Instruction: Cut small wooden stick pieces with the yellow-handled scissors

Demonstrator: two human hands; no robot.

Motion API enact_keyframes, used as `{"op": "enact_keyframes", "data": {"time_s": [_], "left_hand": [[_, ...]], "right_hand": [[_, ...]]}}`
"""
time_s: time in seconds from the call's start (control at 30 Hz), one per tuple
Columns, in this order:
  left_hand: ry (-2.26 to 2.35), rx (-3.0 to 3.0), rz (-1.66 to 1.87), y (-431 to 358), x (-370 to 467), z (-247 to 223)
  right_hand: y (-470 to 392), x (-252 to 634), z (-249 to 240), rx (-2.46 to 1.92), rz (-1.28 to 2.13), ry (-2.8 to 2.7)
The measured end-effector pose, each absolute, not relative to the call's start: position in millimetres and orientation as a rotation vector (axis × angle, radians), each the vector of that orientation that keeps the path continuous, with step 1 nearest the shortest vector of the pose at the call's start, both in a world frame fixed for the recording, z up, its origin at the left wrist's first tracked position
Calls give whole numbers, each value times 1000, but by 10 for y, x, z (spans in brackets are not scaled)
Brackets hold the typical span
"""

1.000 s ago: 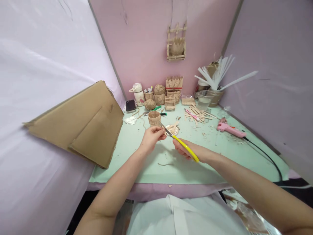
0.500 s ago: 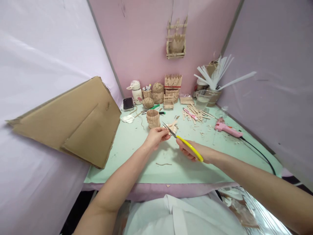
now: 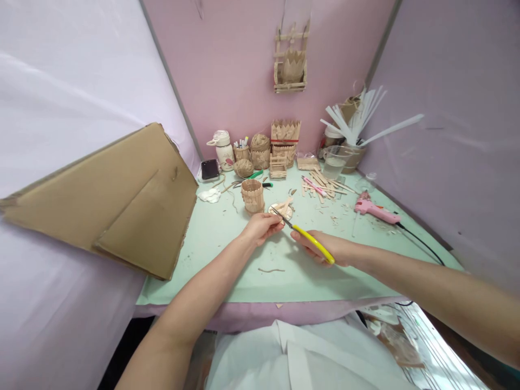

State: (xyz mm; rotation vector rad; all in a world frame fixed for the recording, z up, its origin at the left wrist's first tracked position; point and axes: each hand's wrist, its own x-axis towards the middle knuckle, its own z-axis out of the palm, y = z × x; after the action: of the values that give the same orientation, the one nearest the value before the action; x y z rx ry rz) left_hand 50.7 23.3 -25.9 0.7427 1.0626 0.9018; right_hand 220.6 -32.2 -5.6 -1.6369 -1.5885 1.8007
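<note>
My right hand (image 3: 312,246) grips scissors (image 3: 312,244) with yellow handles, their blades pointing up and left to the fingertips of the other hand. My left hand (image 3: 264,226) is pinched closed by the blades; whatever small piece it holds is too hidden to name. Just beyond the fingers lies a round white piece (image 3: 289,213) with wooden bits on it. A small cup covered in wooden sticks (image 3: 252,197) stands upright behind my left hand. A short piece of twine (image 3: 271,270) lies on the table in front of me.
Popsicle sticks (image 3: 320,184) and a pink pen lie at the back right, near a pink glue gun (image 3: 376,210) with its black cord. Folded cardboard (image 3: 134,206) leans at the left. Twine balls (image 3: 244,168), a white bottle (image 3: 223,151) and stick-built holders line the back.
The scissor blades are closer together than before, beside my left fingertips. Both hands otherwise stay nearly in place; the whole view has shifted slightly.
</note>
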Motion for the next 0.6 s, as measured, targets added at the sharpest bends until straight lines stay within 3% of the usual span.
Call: {"op": "enact_keyframes", "data": {"time_s": [0.3, 0.6], "left_hand": [[1085, 722, 868, 328, 488, -341], [1019, 814, 897, 290, 272, -319]], "right_hand": [[-248, 2202, -14, -1704, 1885, -1494], [-55, 2407, 82, -1324, 1698, -1144]]}}
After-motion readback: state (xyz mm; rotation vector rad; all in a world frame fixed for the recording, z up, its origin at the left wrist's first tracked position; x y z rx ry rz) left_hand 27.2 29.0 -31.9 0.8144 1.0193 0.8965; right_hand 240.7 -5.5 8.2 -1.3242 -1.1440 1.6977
